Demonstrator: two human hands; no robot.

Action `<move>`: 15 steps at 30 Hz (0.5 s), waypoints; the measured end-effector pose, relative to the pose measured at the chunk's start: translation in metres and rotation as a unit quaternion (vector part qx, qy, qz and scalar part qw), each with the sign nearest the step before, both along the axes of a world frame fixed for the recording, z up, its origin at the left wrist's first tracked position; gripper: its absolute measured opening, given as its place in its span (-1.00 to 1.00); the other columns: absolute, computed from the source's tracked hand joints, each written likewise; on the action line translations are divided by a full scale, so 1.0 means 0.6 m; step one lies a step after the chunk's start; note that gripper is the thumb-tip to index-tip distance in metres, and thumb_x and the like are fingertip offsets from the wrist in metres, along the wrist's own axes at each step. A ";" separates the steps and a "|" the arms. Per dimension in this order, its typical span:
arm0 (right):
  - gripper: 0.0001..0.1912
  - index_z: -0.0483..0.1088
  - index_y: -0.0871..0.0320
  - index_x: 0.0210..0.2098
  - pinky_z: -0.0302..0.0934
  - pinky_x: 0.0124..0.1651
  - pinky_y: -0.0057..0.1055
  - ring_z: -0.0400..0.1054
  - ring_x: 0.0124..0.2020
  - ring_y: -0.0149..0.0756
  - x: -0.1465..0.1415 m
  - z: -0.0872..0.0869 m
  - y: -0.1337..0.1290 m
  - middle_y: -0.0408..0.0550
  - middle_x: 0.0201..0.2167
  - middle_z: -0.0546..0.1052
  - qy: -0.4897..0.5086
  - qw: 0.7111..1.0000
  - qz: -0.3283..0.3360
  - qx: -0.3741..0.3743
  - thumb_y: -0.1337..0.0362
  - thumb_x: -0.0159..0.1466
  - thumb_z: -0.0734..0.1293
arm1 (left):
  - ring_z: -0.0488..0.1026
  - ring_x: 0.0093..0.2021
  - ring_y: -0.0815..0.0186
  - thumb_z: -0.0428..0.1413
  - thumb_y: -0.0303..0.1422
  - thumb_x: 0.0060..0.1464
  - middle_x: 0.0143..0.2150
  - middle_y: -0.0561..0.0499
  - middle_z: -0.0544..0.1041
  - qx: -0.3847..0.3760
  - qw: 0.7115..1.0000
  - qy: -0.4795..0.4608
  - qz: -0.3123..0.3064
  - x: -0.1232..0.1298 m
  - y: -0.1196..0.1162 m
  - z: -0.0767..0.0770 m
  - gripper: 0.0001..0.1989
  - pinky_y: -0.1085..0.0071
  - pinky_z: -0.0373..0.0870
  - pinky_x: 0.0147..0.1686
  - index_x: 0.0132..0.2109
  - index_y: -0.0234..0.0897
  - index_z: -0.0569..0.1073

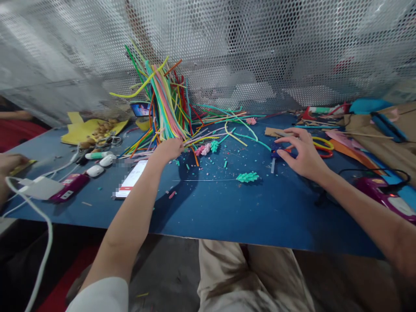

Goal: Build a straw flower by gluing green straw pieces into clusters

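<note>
1. The bundle of fuzzy stems (167, 104) rises just beyond the left hand (169, 149), whose fingers are curled in at its base; I cannot tell whether they grip anything. Tugging one stem could drag out neighbours, as they tangle there.
2. The phone (131, 180) lies left of that hand and nearer the wearer, beside the left forearm (131, 216). A dropped elbow could knock it.
3. The blue tool (276, 148) sits within the right hand (297, 154), half open with thumb and forefinger bowed apart; a firm hold cannot be confirmed. A loose pinch could let it twist.
4. The green piece (247, 177) lies between the hands, its thin wire (204, 180) pointing leftward; a sweeping wrist could bend that.
5. Scraps (225, 164) strewn between both hands could cling to the fuzz.
</note>
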State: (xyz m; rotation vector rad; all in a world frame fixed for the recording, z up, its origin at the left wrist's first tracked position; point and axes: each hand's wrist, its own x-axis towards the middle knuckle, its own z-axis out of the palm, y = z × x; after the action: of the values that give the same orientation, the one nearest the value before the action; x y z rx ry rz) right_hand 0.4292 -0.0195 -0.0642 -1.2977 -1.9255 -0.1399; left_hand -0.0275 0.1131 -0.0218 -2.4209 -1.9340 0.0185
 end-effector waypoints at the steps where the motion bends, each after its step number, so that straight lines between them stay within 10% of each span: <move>1: -0.70 0.48 -0.01 0.01 0.22 0.22 0.20 0.28 0.17 0.07 0.000 0.000 0.000 0.09 0.17 0.34 0.000 1.000 0.000 0.000 0.17 0.29 0.35 | 0.53 -0.17 0.14 0.05 -0.36 0.20 -0.25 -0.18 0.59 0.017 1.000 0.003 0.004 0.004 -0.006 0.006 -0.82 0.27 0.40 -0.07 -0.20 -0.32 0.53; 8: -0.69 0.47 0.00 0.02 0.24 0.22 0.18 0.26 0.20 0.06 -0.001 -0.001 0.000 0.09 0.16 0.34 0.001 1.000 -0.003 -0.001 0.17 0.30 0.35 | 0.52 -0.03 0.17 -0.07 -0.24 0.35 -0.06 -0.08 0.60 0.147 0.984 -0.081 -0.054 0.065 -0.054 0.040 -0.73 0.29 0.38 0.00 0.03 -0.22 0.42; 15: -0.75 0.47 0.02 -0.01 0.38 0.08 0.03 0.32 0.17 0.03 -0.020 0.015 -0.015 0.10 0.11 0.42 0.028 0.999 0.043 -0.018 0.21 0.31 0.33 | 0.56 -0.05 0.24 0.09 -0.30 0.30 -0.10 -0.03 0.62 0.167 0.939 -0.238 -0.185 0.152 -0.092 0.005 -0.77 0.33 0.42 0.00 0.06 -0.24 0.37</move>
State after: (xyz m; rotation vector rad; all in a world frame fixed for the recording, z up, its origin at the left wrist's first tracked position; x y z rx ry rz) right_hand 0.4172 -0.0287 -0.0552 -1.2274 -1.9403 -0.0252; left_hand 0.0635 0.0579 -0.0187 -2.6534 -1.4012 -0.9039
